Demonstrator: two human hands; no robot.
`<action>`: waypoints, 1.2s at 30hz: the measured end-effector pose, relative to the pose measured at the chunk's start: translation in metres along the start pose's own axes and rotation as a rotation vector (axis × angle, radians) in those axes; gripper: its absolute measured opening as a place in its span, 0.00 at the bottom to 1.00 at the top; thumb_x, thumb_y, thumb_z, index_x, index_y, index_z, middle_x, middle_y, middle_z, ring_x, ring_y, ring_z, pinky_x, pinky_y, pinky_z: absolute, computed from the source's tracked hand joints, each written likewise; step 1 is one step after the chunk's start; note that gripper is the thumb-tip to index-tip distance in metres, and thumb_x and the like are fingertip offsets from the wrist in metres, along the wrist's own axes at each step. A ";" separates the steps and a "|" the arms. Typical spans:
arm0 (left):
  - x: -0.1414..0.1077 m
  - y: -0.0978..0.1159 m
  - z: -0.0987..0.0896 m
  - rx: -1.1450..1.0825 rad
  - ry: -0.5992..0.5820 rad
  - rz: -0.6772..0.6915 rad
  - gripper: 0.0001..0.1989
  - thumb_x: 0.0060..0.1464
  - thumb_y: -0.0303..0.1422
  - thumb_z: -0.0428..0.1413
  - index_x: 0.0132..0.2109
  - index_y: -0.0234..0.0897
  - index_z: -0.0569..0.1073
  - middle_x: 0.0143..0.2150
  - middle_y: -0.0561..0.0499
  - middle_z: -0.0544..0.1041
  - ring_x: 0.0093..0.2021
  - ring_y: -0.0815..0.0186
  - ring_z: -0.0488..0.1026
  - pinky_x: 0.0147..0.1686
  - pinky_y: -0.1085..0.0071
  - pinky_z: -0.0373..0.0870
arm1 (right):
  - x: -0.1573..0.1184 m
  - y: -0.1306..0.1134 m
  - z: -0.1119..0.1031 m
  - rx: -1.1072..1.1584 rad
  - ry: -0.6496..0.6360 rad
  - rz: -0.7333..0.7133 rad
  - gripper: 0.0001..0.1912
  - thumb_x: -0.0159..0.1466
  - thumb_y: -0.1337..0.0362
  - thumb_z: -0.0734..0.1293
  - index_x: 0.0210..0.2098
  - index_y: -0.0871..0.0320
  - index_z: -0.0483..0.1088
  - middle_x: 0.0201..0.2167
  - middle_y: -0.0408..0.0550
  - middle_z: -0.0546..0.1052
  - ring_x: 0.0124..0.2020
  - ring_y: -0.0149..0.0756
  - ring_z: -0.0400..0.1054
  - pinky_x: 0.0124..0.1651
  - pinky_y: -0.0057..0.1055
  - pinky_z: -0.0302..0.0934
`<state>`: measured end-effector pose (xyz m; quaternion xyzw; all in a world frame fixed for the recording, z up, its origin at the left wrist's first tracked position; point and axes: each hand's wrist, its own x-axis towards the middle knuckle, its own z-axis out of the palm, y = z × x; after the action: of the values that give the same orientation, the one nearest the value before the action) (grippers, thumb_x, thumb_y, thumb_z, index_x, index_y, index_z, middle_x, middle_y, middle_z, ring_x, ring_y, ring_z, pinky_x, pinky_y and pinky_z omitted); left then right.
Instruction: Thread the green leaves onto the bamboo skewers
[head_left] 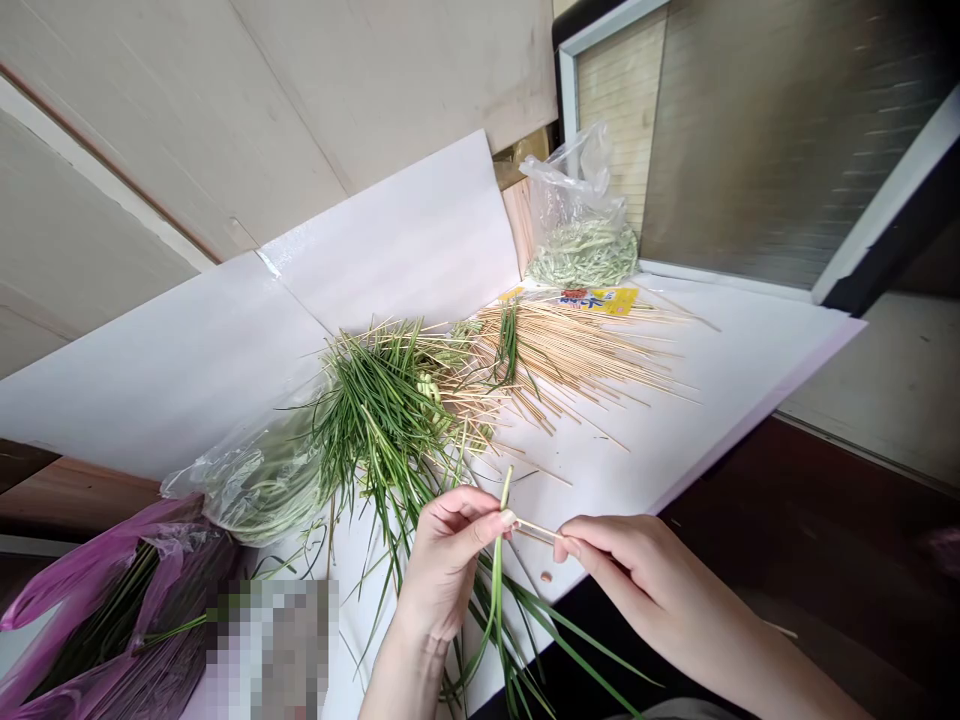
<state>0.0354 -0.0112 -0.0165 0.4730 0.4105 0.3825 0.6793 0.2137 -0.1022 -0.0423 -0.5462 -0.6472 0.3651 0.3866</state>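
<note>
My left hand (457, 550) pinches a green leafy stalk (496, 585) between thumb and fingers; its pale end points up and its long leaves hang down over the table edge. My right hand (619, 565) grips a thin wooden skewer (538, 528), whose far end meets the stalk at my left fingertips. Whether the tip has pierced the stalk is hidden by the thumb. Beyond my hands lies a heap of green leaves (382, 400). To its right, many loose skewers (577, 350) are spread on the white surface (720, 370).
At the back stands a clear bag (581, 240) of pale green strands, with a yellow wrapper (615, 300) in front. Another clear bag (262, 480) lies left of the heap. A purple bag (172, 590) with greens is at the lower left. A glass panel (757, 150) rises at the right.
</note>
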 end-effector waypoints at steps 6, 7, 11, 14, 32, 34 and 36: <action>0.001 -0.001 0.000 -0.032 0.028 -0.013 0.10 0.36 0.30 0.72 0.28 0.35 0.81 0.24 0.52 0.78 0.25 0.71 0.73 0.32 0.75 0.69 | 0.000 0.003 0.002 0.005 0.010 -0.017 0.17 0.73 0.69 0.56 0.26 0.55 0.50 0.21 0.36 0.54 0.23 0.30 0.48 0.27 0.28 0.44; 0.001 -0.001 0.001 -0.032 0.032 -0.012 0.10 0.35 0.30 0.73 0.27 0.35 0.80 0.24 0.52 0.78 0.26 0.71 0.73 0.32 0.75 0.69 | 0.000 0.003 0.002 0.006 0.011 -0.017 0.17 0.73 0.69 0.55 0.27 0.55 0.51 0.21 0.36 0.55 0.23 0.30 0.49 0.28 0.28 0.44; 0.000 -0.004 0.004 -0.035 0.013 -0.014 0.08 0.37 0.28 0.72 0.26 0.36 0.80 0.24 0.54 0.78 0.25 0.72 0.73 0.32 0.76 0.69 | 0.001 0.002 0.001 0.023 0.019 -0.018 0.16 0.73 0.69 0.55 0.28 0.54 0.54 0.21 0.36 0.57 0.22 0.30 0.52 0.28 0.27 0.46; -0.002 -0.012 0.009 -0.012 -0.055 -0.055 0.08 0.38 0.27 0.71 0.26 0.35 0.79 0.24 0.53 0.79 0.25 0.71 0.73 0.32 0.74 0.68 | 0.002 0.000 0.003 0.046 0.008 -0.026 0.16 0.73 0.69 0.55 0.28 0.55 0.56 0.22 0.36 0.61 0.23 0.29 0.55 0.29 0.26 0.49; -0.006 -0.015 -0.007 0.062 0.126 0.125 0.08 0.46 0.32 0.68 0.28 0.35 0.76 0.25 0.55 0.74 0.28 0.73 0.69 0.35 0.77 0.66 | 0.007 0.013 0.000 -0.104 0.016 0.005 0.16 0.73 0.67 0.55 0.27 0.55 0.60 0.22 0.38 0.64 0.23 0.32 0.59 0.28 0.27 0.50; -0.010 -0.028 0.005 0.079 0.062 0.055 0.09 0.45 0.31 0.69 0.28 0.34 0.76 0.26 0.54 0.75 0.29 0.72 0.69 0.35 0.76 0.66 | 0.007 0.013 0.007 -0.072 0.016 -0.001 0.16 0.73 0.68 0.54 0.28 0.55 0.59 0.22 0.38 0.65 0.23 0.32 0.59 0.28 0.27 0.50; -0.012 -0.039 0.014 0.065 0.004 0.013 0.09 0.46 0.32 0.68 0.29 0.34 0.76 0.26 0.53 0.76 0.29 0.70 0.71 0.35 0.74 0.66 | 0.007 0.014 0.012 -0.048 0.020 0.000 0.16 0.73 0.68 0.54 0.28 0.55 0.59 0.24 0.39 0.68 0.24 0.32 0.61 0.29 0.27 0.52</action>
<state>0.0486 -0.0366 -0.0483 0.4966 0.4210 0.3743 0.6604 0.2079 -0.0941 -0.0592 -0.5588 -0.6519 0.3440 0.3800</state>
